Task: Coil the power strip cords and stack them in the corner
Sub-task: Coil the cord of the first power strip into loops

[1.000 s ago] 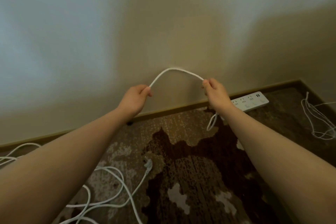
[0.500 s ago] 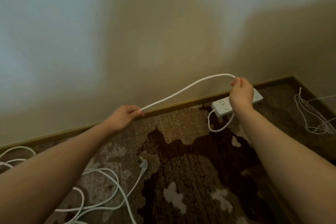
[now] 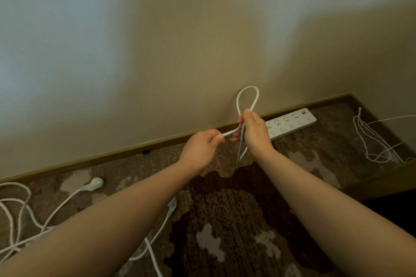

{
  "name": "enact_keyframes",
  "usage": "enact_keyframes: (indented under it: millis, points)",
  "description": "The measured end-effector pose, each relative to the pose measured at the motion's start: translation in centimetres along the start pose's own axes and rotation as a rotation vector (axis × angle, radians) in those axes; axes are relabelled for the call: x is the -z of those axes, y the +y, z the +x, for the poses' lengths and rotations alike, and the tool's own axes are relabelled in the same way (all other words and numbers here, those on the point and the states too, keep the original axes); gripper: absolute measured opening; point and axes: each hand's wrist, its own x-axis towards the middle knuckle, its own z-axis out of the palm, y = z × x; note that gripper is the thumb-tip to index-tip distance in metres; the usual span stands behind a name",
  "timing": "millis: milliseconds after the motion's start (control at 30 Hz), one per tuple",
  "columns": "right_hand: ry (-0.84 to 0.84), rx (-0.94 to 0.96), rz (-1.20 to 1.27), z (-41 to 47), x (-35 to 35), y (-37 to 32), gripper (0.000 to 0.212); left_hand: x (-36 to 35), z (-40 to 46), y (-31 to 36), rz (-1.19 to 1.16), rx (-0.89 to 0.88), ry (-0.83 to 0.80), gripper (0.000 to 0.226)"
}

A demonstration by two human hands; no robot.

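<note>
Item: white cord (image 3: 247, 96), held above a patterned carpet (image 3: 236, 209) in front of a beige wall (image 3: 180, 40). A narrow upright loop is formed, its top standing clear above the right hand (image 3: 255, 132); the loop's two strands are gripped in that hand's curled fingers, and folded lengths are seen hanging below the fist. From the loop's base a short run of the cord is carried left to the left hand (image 3: 202, 148), where it is pinched between thumb and curled fingers (the two hands are close together, just apart).

Item: white power strip (image 3: 292, 123), laid flat on the carpet along the brown baseboard (image 3: 112, 159), just beyond and right of the right hand.

Item: loose white cords (image 3: 18, 209), spread on the carpet at near left, with one plug (image 3: 94, 184) lying near the baseboard and another plug (image 3: 172, 206) between the forearms.

Item: thin white cord tangle (image 3: 373, 141), lodged at the far right in the corner.
</note>
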Motion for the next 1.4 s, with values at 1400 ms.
enact_keyframes:
  millis: [1400]
  points:
    - [-0.056,0.160,-0.263,0.4,2.2,0.5,0.020,2.5,2.1,1.4,-0.451,0.209,-0.049,0.037]
